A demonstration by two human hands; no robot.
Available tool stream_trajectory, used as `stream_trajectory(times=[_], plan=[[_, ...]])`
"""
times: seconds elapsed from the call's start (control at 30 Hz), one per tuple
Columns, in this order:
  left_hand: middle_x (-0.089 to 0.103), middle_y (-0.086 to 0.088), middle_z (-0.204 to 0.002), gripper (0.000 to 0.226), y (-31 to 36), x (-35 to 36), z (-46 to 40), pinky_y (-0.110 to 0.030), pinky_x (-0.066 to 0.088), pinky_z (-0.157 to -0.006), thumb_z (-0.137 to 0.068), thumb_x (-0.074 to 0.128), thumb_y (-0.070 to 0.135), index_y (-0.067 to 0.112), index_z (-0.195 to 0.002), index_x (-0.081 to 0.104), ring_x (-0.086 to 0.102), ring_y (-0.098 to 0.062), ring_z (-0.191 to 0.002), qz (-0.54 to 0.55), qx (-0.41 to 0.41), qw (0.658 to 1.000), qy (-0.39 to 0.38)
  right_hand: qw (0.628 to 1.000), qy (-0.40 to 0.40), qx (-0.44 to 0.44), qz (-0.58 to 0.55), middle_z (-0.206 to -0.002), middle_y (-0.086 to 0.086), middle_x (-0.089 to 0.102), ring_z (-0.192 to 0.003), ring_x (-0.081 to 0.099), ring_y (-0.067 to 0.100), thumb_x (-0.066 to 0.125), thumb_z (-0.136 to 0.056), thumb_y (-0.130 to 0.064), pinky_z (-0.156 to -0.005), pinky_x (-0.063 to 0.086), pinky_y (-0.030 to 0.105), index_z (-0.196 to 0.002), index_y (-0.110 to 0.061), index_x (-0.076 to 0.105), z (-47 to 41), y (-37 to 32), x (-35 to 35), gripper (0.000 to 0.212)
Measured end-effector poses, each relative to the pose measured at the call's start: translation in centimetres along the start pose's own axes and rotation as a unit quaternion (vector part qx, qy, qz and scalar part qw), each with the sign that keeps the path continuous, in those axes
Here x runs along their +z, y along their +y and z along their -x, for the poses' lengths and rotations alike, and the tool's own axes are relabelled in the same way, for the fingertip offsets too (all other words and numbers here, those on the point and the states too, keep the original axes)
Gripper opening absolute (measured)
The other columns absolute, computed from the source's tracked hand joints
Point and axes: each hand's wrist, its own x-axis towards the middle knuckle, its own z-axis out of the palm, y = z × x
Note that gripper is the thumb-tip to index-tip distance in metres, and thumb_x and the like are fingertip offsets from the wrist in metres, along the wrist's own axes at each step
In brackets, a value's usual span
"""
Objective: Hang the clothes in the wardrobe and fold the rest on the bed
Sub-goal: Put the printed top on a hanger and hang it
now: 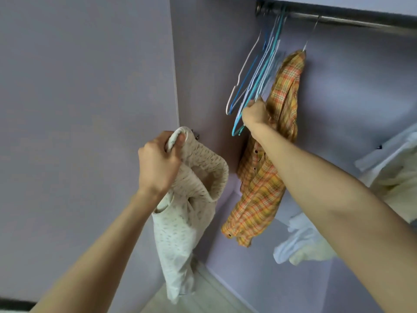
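Observation:
My left hand (158, 163) grips a cream patterned garment (180, 220) by its smocked top edge, and the cloth hangs down in front of the open wardrobe. My right hand (256, 115) reaches up into the wardrobe and grips the lower bar of a teal hanger (255, 86). That hanger is one of several blue and white hangers hooked on the metal rail (338, 19). Just right of them an orange and yellow plaid shirt (266, 177) hangs from its own hanger, partly behind my right forearm.
The lilac wardrobe door (85, 109) stands open on the left. White and cream clothes (388, 172) hang or lie at the right side of the wardrobe. Pale wood floor (203, 299) shows at the bottom.

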Motion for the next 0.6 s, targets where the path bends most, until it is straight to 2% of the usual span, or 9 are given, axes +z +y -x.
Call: stream_trajectory(times=[0.1, 0.17, 0.2, 0.27, 0.37, 0.4, 0.47, 0.53, 0.6], plan=[[0.058, -0.008, -0.057, 0.038, -0.1, 0.2, -0.2, -0.012, 0.034, -0.050, -0.094, 0.051, 0.033, 0.006, -0.069, 0.057, 0.048, -0.018, -0.053, 0.011, -0.008, 1.000, -0.001, 1.000, -0.019, -0.017, -0.002, -0.125, 0.015, 0.056, -0.115, 0.053, 0.033, 0.037, -0.095, -0.008, -0.088, 0.041, 0.032, -0.124, -0.001, 0.049, -0.2, -0.7, 0.5, 0.032], [0.059, -0.007, -0.058, 0.036, -0.2, 0.4, -0.2, -0.014, 0.035, -0.050, -0.094, 0.051, 0.033, 0.009, -0.068, 0.056, 0.052, -0.022, -0.055, 0.014, -0.014, 1.000, -0.007, 0.999, -0.043, -0.020, -0.019, -0.113, 0.017, 0.059, -0.106, 0.056, 0.032, 0.037, -0.094, -0.008, -0.085, 0.043, 0.032, -0.108, -0.001, 0.055, -0.5, -1.4, 0.9, 0.024], [0.060, -0.009, -0.059, 0.036, -0.1, 0.5, -0.2, -0.015, 0.035, -0.050, -0.094, 0.051, 0.033, 0.010, -0.068, 0.056, 0.053, -0.025, -0.057, 0.014, -0.014, 1.000, -0.009, 0.998, -0.054, -0.021, -0.032, -0.100, 0.017, 0.060, -0.096, 0.057, 0.030, 0.037, -0.094, -0.008, -0.077, 0.042, 0.030, -0.092, -0.003, 0.056, -0.6, -1.8, 0.9, 0.019], [0.060, -0.013, -0.061, 0.036, -0.1, 0.7, -0.1, -0.019, 0.035, -0.051, -0.094, 0.051, 0.032, 0.009, -0.068, 0.056, 0.055, -0.029, -0.060, 0.011, -0.010, 1.000, -0.011, 0.994, -0.078, -0.010, -0.072, -0.078, 0.014, 0.055, -0.075, 0.055, 0.023, 0.036, -0.092, -0.006, -0.060, 0.039, 0.027, -0.067, -0.014, 0.046, -0.8, -2.3, 0.9, 0.028], [0.061, -0.016, -0.063, 0.037, 0.1, 1.0, -0.1, -0.023, 0.037, -0.053, -0.094, 0.052, 0.031, 0.002, -0.073, 0.060, 0.056, -0.031, -0.063, 0.010, -0.010, 1.000, -0.019, 0.989, -0.077, 0.030, -0.123, -0.060, 0.008, 0.056, -0.036, 0.050, 0.011, 0.034, -0.090, -0.004, -0.036, 0.036, 0.017, -0.065, -0.014, 0.051, -0.8, -2.1, 0.1, 0.032], [0.061, -0.015, -0.063, 0.036, 0.2, 1.0, 0.0, -0.023, 0.037, -0.053, -0.094, 0.053, 0.030, 0.002, -0.074, 0.061, 0.056, -0.031, -0.063, 0.011, -0.012, 1.000, -0.023, 0.987, -0.067, 0.037, -0.141, -0.061, 0.008, 0.058, -0.040, 0.053, 0.012, 0.036, -0.089, -0.002, -0.039, 0.040, 0.019, -0.071, -0.011, 0.055, -0.6, -1.9, -0.2, 0.028], [0.061, -0.014, -0.063, 0.036, 0.4, 1.1, 0.1, -0.022, 0.037, -0.053, -0.094, 0.053, 0.029, 0.001, -0.073, 0.060, 0.056, -0.029, -0.063, 0.012, -0.013, 0.999, -0.029, 0.993, -0.026, 0.020, -0.113, -0.082, 0.013, 0.067, -0.069, 0.062, 0.023, 0.045, -0.086, -0.001, -0.062, 0.053, 0.032, -0.091, -0.007, 0.061, -0.5, -1.6, -0.7, 0.017], [0.061, -0.014, -0.062, 0.036, 0.5, 1.1, 0.2, -0.027, 0.039, -0.056, -0.094, 0.053, 0.029, 0.002, -0.071, 0.059, 0.055, -0.029, -0.061, 0.012, -0.015, 0.999, -0.035, 0.998, 0.006, 0.006, -0.061, -0.103, 0.016, 0.067, -0.090, 0.065, 0.031, 0.054, -0.084, -0.002, -0.082, 0.054, 0.040, -0.104, -0.004, 0.060, -0.2, -1.5, -1.3, 0.021], [0.061, -0.013, -0.063, 0.036, 0.7, 1.0, 0.6, -0.035, 0.042, -0.061, -0.094, 0.052, 0.029, 0.003, -0.071, 0.059, 0.056, -0.029, -0.062, 0.012, -0.016, 0.999, -0.042, 0.999, 0.007, -0.014, -0.030, -0.108, 0.017, 0.066, -0.094, 0.066, 0.036, 0.055, -0.084, -0.002, -0.083, 0.054, 0.044, -0.108, -0.004, 0.057, 0.4, -1.6, -2.0, 0.024]])
